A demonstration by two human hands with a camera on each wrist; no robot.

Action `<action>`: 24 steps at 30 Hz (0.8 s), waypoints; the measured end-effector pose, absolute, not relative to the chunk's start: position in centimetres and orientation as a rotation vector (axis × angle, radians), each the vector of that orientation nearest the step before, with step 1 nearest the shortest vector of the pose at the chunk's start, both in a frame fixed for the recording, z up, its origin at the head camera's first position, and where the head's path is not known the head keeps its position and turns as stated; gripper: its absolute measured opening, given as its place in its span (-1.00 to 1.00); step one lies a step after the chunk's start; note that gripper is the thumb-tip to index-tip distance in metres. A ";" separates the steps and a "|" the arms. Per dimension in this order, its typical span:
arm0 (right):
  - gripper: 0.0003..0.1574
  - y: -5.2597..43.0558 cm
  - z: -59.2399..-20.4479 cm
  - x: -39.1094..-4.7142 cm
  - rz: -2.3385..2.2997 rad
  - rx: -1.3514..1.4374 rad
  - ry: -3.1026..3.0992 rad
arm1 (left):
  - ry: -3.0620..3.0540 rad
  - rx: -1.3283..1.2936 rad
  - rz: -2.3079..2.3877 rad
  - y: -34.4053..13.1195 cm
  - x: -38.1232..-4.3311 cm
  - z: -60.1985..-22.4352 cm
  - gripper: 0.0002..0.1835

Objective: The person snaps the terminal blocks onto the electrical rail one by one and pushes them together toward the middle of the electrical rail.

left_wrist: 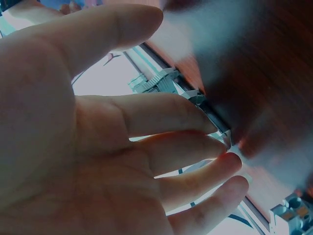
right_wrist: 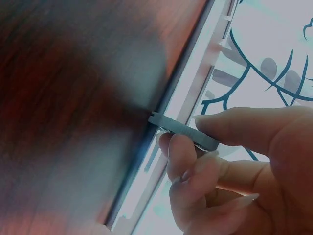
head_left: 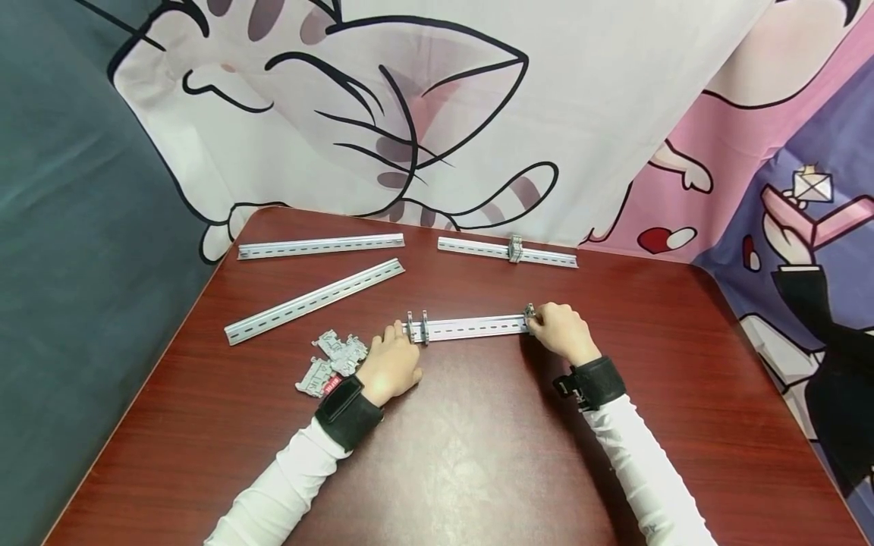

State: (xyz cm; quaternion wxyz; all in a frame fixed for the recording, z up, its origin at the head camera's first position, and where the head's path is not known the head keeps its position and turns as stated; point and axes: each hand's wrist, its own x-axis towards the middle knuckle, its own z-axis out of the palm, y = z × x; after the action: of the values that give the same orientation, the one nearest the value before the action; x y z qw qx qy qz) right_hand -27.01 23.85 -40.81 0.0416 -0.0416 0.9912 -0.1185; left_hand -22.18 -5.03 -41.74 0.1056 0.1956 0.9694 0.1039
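Note:
A slotted metal DIN rail (head_left: 478,327) lies crosswise on the table between both hands. Near its left end stand two thin grey clips (head_left: 425,327). My left hand (head_left: 391,364) reaches over that end; its extended fingers (left_wrist: 195,191) touch the rail's end, and the thumb is held apart. At the right end, my right hand (head_left: 565,334) pinches a thin grey terminal block (right_wrist: 183,131) between thumb and fingers. This block sits across the rail. Beside the left hand lies a loose group of grey terminal blocks (head_left: 341,353), one with a red part, partly hidden by the wrist.
Two more rails, a straight one (head_left: 321,246) and a slanted one (head_left: 314,301), lie at the back left. A shorter rail (head_left: 471,246) at the back right carries a grey block (head_left: 515,249). A printed cloth (head_left: 614,91) hangs behind the table.

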 end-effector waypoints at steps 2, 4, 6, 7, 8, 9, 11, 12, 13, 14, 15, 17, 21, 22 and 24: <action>-0.60 23.9 -40.7 -27.1 -0.379 -0.111 3.035 | 2.862 0.577 0.308 -5.0 -22.2 -41.7 -0.66; -0.63 23.9 -40.6 -27.1 -0.388 -0.098 3.037 | 2.868 0.580 0.302 -5.0 -22.1 -41.7 -0.66; -0.63 23.9 -40.6 -27.3 -0.395 -0.096 3.041 | 2.874 0.583 0.298 -5.0 -22.1 -41.6 -0.66; -0.62 23.9 -40.5 -27.3 -0.400 -0.098 3.041 | 2.875 0.584 0.298 -5.0 -22.1 -41.6 -0.66; -0.60 23.9 -40.5 -27.3 -0.404 -0.103 3.042 | 2.871 0.584 0.298 -5.0 -22.1 -41.6 -0.66; -0.59 23.9 -40.5 -27.3 -0.413 -0.105 3.042 | 2.865 0.582 0.300 -5.0 -22.1 -41.6 -0.66; -0.59 23.9 -40.4 -27.3 -0.427 -0.110 3.038 | 2.852 0.577 0.314 -5.0 -22.1 -41.6 -0.65; -0.59 23.9 -40.4 -27.3 -0.438 -0.113 3.034 | 2.843 0.576 0.321 -5.0 -22.2 -41.7 -0.65; -0.61 24.0 -40.3 -27.3 -0.450 -0.122 3.030 | 2.835 0.574 0.329 -5.0 -22.2 -41.7 -0.64; -0.65 24.1 -40.4 -27.4 -0.457 -0.135 3.027 | 2.828 0.572 0.335 -5.0 -22.2 -41.7 -0.64; -0.69 24.2 -40.4 -27.5 -0.462 -0.144 3.020 | 2.825 0.572 0.339 -5.1 -22.2 -41.7 -0.63; -0.76 24.4 -40.3 -27.7 -0.475 -0.165 3.005 | 2.819 0.572 0.347 -5.2 -22.2 -41.7 -0.64; -0.82 24.5 -40.3 -28.0 -0.520 -0.180 2.954 | 2.810 0.575 0.359 -5.3 -22.3 -41.7 -0.65; -0.82 24.5 -40.3 -28.1 -0.535 -0.176 2.945 | 2.812 0.576 0.364 -5.3 -22.3 -41.8 -0.65; -0.81 24.5 -40.3 -28.2 -0.552 -0.176 2.935 | 2.820 0.582 0.372 -5.3 -22.4 -41.8 -0.67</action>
State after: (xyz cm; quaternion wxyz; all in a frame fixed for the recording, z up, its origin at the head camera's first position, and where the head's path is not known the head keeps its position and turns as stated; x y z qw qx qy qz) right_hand -28.18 24.49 -40.28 0.0752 -0.0586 0.9783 -0.1840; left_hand -22.37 -5.32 -41.78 0.1189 0.1990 0.9644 0.1274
